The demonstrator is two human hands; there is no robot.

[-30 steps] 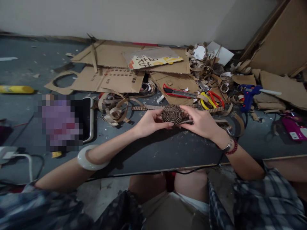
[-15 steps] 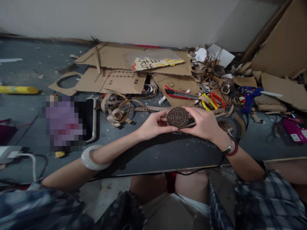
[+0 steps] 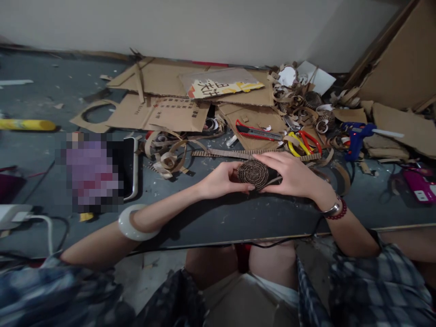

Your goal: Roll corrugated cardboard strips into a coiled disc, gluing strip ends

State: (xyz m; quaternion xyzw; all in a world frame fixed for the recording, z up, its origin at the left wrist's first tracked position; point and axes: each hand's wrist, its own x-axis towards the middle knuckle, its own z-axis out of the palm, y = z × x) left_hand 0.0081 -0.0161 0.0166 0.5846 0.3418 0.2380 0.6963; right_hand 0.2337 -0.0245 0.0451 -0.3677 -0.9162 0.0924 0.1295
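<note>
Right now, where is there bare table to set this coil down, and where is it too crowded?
Dark table shows below the coil, between your left hand, right hand and the front edge, with only specks. Another patch lies between the yellow tube and the wall. Crowded: around the scissors, knife and glue gun, among cardboard curls.

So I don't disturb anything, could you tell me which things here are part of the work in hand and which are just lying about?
In the work: left hand, right hand, rolled corrugated cardboard coil.

Lying about: red utility knife, scissors with yellow and red handles, blue hot glue gun.
</note>
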